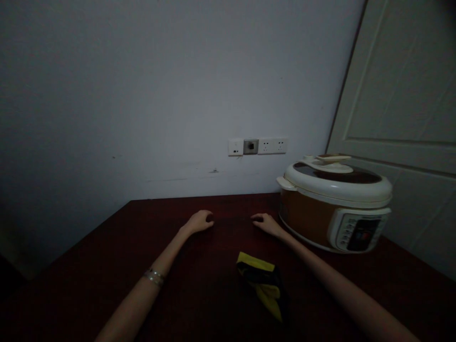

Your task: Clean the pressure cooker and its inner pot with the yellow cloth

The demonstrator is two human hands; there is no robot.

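My left hand (199, 222) rests on the dark red table (171, 294) with its fingers loosely curved and a gap between thumb and fingers. It holds nothing. Across from it, my right hand (267, 224) lies on the table in the same way, thumb and fingers apart and nothing between them. A crumpled yellow and black piece of fabric (261, 281) lies nearer to me, between my forearms, touched by neither hand. To the right of my right hand stands an electric pressure cooker (309, 213), brown and white, with its lid on and its control panel facing me.
A pale wall (171, 104) rises behind the table's far edge. Several wall sockets (265, 146) and a dark-faced plate (251, 147) form a row on it. A panelled door (402, 85) stands at the right, behind the cooker. The light is dim.
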